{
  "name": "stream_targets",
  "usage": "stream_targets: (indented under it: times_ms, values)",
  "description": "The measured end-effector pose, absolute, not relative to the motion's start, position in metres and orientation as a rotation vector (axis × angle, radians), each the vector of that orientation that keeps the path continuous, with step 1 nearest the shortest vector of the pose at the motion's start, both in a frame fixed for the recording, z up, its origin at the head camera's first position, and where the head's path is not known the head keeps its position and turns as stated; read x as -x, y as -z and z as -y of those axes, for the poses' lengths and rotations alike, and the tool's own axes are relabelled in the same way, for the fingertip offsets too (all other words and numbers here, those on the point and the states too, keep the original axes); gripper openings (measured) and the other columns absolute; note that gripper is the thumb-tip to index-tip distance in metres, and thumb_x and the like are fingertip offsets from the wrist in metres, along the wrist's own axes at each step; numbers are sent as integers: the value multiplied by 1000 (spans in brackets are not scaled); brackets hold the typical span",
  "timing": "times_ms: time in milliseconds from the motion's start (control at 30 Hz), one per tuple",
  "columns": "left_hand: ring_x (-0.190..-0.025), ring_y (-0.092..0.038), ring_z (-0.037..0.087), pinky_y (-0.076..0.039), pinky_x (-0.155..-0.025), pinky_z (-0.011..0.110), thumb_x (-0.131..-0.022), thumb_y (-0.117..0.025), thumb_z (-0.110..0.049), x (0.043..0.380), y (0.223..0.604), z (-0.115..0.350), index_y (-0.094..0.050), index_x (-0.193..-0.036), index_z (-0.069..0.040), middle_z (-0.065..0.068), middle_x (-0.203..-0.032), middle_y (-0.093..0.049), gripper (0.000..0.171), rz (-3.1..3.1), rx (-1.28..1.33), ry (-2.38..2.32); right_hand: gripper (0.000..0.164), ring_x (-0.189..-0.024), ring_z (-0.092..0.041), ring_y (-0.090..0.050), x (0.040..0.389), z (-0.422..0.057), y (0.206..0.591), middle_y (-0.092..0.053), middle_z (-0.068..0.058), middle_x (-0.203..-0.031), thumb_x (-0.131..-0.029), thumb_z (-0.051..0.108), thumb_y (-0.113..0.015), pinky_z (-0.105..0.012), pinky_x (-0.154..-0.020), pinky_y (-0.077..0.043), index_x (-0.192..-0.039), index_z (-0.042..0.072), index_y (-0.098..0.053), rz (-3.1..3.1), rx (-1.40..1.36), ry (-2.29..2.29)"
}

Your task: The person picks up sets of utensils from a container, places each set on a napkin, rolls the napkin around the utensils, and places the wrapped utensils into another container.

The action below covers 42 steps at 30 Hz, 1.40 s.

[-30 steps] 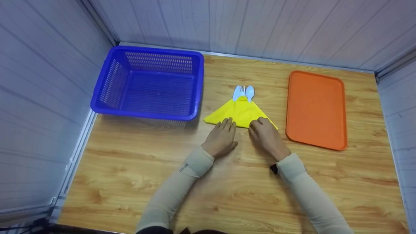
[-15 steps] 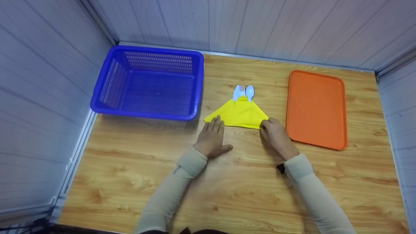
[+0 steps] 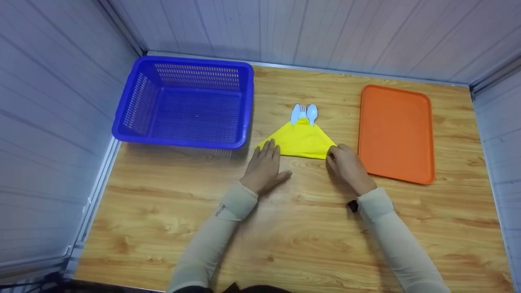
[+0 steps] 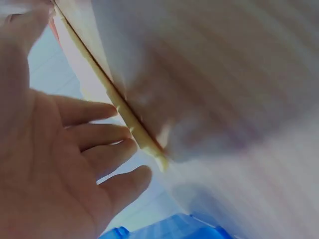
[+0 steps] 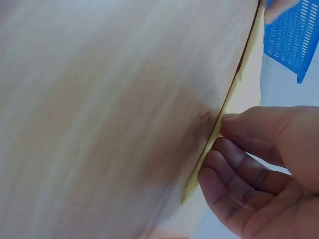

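A yellow napkin point(image 3: 303, 140), folded to a triangle-like shape, lies on the wooden table. From its top peak stick out a pale knife point(image 3: 294, 114), a fork point(image 3: 302, 111) and a spoon point(image 3: 312, 114); their lower parts are hidden under the cloth. My left hand point(image 3: 262, 167) rests with straight, spread fingers on the napkin's left part; the left wrist view has its fingertips point(image 4: 127, 133) at the yellow edge. Over the right corner, my right hand point(image 3: 346, 165) has curled fingers. In the right wrist view its thumb and fingers point(image 5: 232, 169) pinch the napkin's edge.
A blue perforated basket point(image 3: 183, 142) stands at the back left, nothing visible inside. To the right lies an orange tray point(image 3: 397, 134), close to my right hand. Pale panel walls point(image 3: 309, 32) bound the table at the back and sides.
Both hands have moved apart along the napkin's near edge, the left one leftward and the right one to the right corner. Over the last half second they have hardly moved.
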State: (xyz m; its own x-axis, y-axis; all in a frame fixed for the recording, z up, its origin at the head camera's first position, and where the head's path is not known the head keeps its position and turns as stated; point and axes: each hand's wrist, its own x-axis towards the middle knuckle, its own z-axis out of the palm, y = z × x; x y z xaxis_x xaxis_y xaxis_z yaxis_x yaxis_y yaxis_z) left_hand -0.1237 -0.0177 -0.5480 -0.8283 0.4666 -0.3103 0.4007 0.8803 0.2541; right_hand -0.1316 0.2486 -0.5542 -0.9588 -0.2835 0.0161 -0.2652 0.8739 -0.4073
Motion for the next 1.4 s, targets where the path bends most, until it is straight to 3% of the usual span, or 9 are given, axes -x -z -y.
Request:
stream_targets:
  times_ms: [167,400,867,1400]
  values:
    - [-150,-14,34,-14,-120,47,-105,-42,-48,131,546,-4,-27,-155,1,22,-162,-15,72,-2734,-781,-250,11,-76,-28,-60,137,-239,552,-61,-15,-87,-96,8,-65,-41,-66,-54,-97,-2,-70,-3048,515,646]
    - [-149,-20,32,-25,-117,46,-108,-40,-31,142,550,-29,-33,-155,-2,19,-162,-20,55,-2731,-948,-187,19,-98,-33,-61,148,-219,556,-61,-17,-105,-98,7,-62,-43,-85,-54,-114,-2,-67,-3027,625,701]
    - [-148,-24,31,-31,-115,45,-107,-43,-34,150,555,-37,-28,-157,-5,15,-163,-21,60,-2700,-968,-123,18,-97,-35,-61,163,-217,558,-63,-20,-103,-101,4,-55,-45,-87,-53,-112,-5,-67,-2953,464,693]
    - [-148,-23,31,-29,-116,45,-106,-43,-33,151,555,-42,-27,-158,-7,15,-164,-19,60,-2684,-963,-104,12,-84,-30,-59,178,-214,552,-62,-17,-93,-98,7,-62,-43,-73,-53,-101,-2,-69,-2908,186,679]
